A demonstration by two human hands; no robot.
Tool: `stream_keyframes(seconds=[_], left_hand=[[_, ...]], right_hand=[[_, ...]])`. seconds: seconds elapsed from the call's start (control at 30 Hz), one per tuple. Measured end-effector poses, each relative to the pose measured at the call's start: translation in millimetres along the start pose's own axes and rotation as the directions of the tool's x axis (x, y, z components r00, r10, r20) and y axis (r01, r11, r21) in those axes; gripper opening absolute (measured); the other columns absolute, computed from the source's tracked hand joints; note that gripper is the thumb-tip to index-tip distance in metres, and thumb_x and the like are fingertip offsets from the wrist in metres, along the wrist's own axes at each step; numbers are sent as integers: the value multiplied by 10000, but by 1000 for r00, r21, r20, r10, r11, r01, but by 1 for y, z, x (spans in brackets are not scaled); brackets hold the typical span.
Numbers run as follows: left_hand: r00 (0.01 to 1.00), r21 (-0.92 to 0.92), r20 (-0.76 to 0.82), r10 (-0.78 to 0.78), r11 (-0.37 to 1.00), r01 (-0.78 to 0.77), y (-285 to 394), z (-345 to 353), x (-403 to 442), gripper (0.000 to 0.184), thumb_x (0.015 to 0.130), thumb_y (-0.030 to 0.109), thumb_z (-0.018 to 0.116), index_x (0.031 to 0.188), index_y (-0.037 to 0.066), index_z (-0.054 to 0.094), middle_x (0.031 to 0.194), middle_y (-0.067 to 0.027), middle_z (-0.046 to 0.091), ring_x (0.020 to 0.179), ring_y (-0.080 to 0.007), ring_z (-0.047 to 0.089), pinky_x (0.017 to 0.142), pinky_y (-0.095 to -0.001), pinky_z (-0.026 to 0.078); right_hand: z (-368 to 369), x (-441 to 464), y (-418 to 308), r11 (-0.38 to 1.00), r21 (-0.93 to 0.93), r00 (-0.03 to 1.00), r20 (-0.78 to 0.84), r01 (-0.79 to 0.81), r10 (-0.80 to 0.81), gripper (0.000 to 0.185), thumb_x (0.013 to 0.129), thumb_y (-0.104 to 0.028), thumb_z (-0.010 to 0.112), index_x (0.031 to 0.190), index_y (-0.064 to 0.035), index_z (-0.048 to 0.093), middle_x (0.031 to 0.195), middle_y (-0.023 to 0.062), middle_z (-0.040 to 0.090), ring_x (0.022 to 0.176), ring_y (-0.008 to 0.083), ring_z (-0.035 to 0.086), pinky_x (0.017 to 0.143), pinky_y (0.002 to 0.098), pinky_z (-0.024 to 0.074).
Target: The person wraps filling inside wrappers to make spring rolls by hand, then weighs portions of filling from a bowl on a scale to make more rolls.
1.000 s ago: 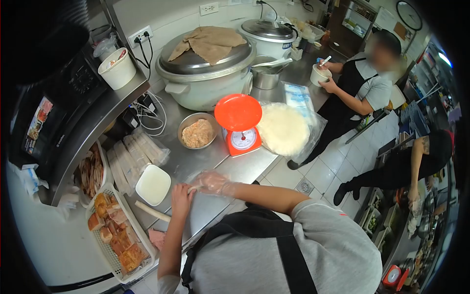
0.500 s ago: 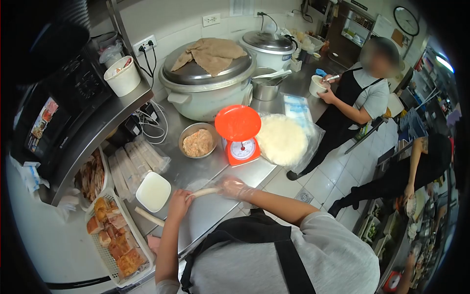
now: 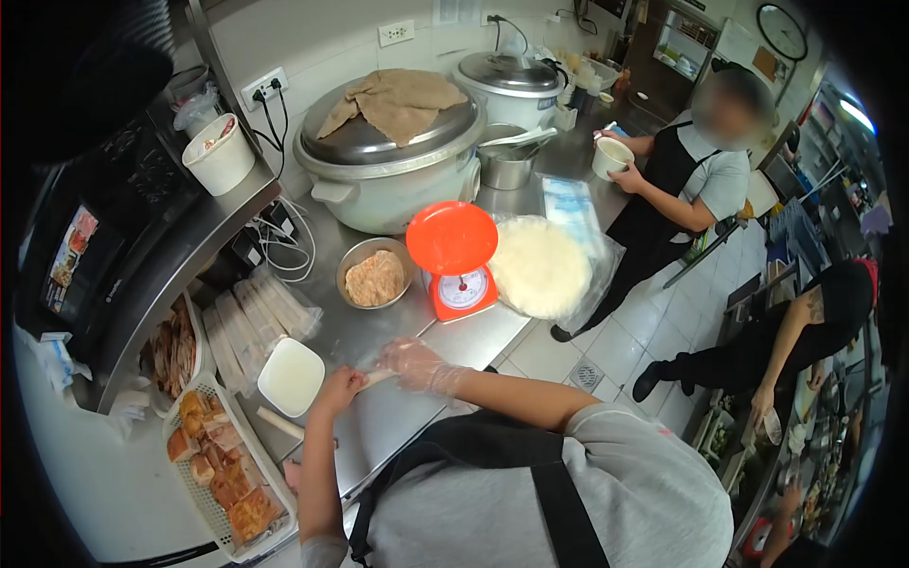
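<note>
A pale, thin spring roll [image 3: 378, 377] lies at the front of the steel counter, between my hands. My bare left hand [image 3: 339, 389] pinches its left end. Over its right part is my right hand [image 3: 413, 367], in a clear plastic glove with the fingers curled round the roll. A second spring roll [image 3: 280, 422] rests to the left of my left wrist. Close by stands a white square dish [image 3: 292, 377] with something pale in it. Further back are a steel bowl [image 3: 352, 293] of orange-pink filling, a red scale [image 3: 453, 239] and round white wrappers [image 3: 540, 270] stacked on plastic.
Bagged rolls [image 3: 248, 322] lie at the left, beside a white basket [image 3: 210, 502] of browned meat pieces. A large lidded cooker [image 3: 379, 185] stands at the back. On the right, a co-worker [image 3: 696, 175] holds a cup; another person [image 3: 805, 322] bends over a far counter.
My right hand has slid left along the spring roll, closer to my left hand, and covers more of it. The view has shifted slightly. The co-worker's cup has moved a little left.
</note>
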State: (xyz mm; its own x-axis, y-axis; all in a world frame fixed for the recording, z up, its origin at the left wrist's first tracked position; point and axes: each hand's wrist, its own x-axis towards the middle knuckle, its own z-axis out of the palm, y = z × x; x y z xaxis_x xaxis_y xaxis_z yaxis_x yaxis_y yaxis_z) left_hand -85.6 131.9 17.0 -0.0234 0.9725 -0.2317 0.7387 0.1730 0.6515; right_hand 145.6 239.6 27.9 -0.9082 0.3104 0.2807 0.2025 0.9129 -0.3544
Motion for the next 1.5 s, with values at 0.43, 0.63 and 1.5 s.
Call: stream_keyframes(seconds=[0.43,0.63,1.5], left_hand=[[876,-119,-470,110,975,-187,42,40,-22,363,775,-26,739,1128,26,671,967,-109,694,911,-251,657,854,-336,514],[933,-368,-361,3,918,-146,30,34,-11,426,773,2,765,1187,40,672,962,-84,718,887,-177,678,825,-299,531],[937,-298,-348,-16,950,-94,11,34,0,661,797,-9,744,1418,78,535,994,-66,736,886,-141,679,853,-294,522]], right_hand=[[24,7,25,990,136,997,61,42,-50,225,910,-228,570,1093,-153,678,903,161,675,921,348,652,812,454,520],[16,24,30,1000,10,969,248,7,-10,241,926,-246,558,1113,-170,689,964,151,683,950,326,656,843,470,524],[10,-3,58,997,19,954,292,-69,61,529,833,-256,689,1350,-233,581,1053,143,660,1032,330,625,914,468,486]])
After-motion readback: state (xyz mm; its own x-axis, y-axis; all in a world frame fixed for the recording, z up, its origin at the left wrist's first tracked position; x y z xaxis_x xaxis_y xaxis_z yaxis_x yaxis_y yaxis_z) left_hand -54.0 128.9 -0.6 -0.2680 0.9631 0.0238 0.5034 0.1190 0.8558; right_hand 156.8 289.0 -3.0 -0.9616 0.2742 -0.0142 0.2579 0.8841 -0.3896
